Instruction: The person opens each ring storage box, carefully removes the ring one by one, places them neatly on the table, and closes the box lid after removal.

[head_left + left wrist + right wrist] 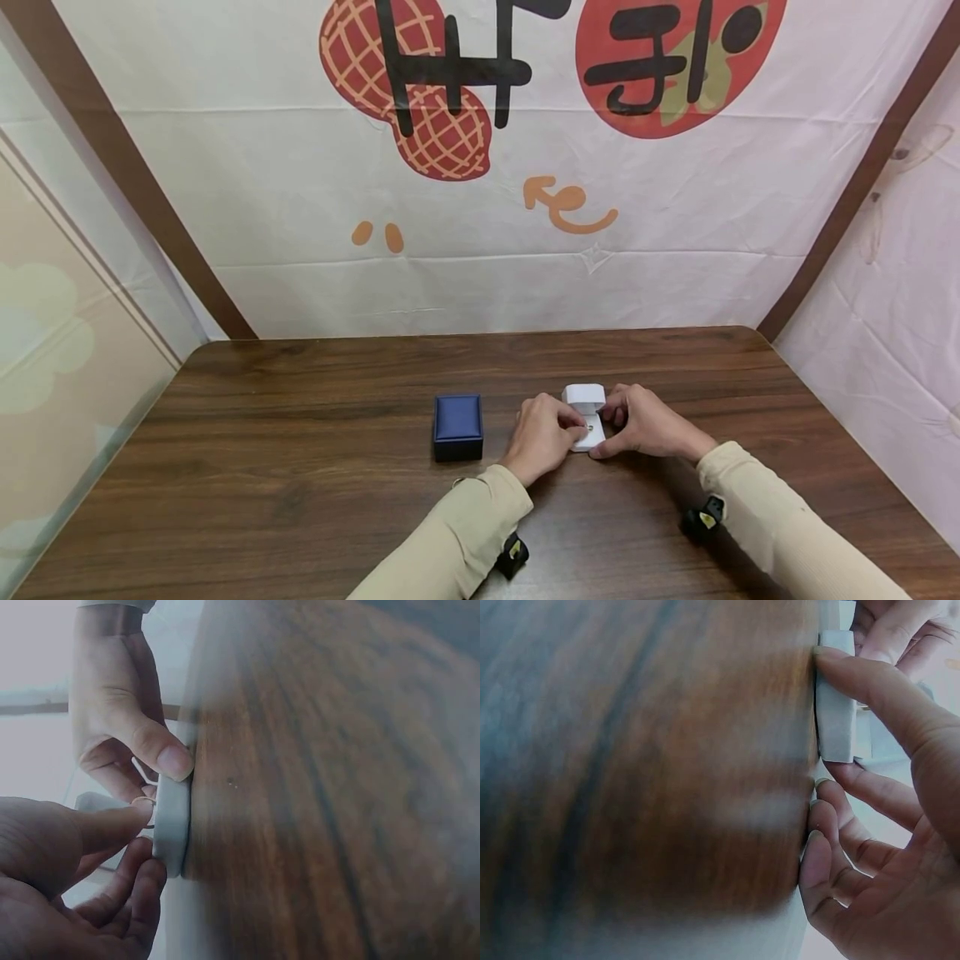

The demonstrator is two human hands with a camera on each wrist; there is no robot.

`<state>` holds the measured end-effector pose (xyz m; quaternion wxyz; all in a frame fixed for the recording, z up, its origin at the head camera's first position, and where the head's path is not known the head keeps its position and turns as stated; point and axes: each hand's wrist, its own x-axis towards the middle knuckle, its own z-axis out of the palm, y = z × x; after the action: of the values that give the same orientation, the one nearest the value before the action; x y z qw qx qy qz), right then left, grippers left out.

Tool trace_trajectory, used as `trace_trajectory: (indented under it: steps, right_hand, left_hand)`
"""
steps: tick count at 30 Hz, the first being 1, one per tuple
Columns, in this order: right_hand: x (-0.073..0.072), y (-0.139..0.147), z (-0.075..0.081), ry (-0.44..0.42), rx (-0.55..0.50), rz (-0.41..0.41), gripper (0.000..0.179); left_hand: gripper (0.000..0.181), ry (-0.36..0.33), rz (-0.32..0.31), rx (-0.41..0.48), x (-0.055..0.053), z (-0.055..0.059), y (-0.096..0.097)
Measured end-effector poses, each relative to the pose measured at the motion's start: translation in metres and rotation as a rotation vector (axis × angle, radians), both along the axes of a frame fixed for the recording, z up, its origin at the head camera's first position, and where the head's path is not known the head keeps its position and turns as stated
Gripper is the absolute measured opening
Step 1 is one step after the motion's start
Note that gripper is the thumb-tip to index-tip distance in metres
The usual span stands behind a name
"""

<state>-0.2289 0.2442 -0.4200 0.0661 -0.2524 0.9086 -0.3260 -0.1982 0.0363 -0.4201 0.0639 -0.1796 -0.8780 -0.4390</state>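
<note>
The left hand (542, 432), fingertips together, pinches a thin, round ring (590, 427) in a hard white box (583, 398), lid up. The right hand (651, 423) grips the box's other side, thumb nearest. Left of both hands, a smooth blue box (458, 418) sits on the streaky brown bench (300, 475).

Little white box (583, 395) is sitting flipped open, lower right of center in the head view. Thin ring (590, 427) right at its base.
</note>
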Motion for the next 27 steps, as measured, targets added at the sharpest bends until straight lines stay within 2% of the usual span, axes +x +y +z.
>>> trace_trajectory:
  steps: [9, 16, 23, 27]
  right_hand:
    - [0.0, -0.001, 0.001, -0.008, 0.002, -0.001, 0.032]
    - [0.0, -0.001, 0.002, -0.017, -0.004, -0.019, 0.035]
    - [0.0, -0.001, 0.001, -0.012, -0.009, -0.014, 0.035]
    - [0.001, -0.001, 0.001, -0.004, -0.014, -0.014, 0.036]
  left_hand:
    - [0.007, -0.022, -0.025, 0.054, -0.002, -0.001, -0.002]
    - [0.005, -0.064, -0.029, 0.084, -0.003, 0.004, -0.005]
    - [0.008, -0.081, -0.064, 0.087, 0.003, 0.013, -0.009]
    - [0.008, -0.132, -0.09, 0.075, 0.008, 0.018, -0.013]
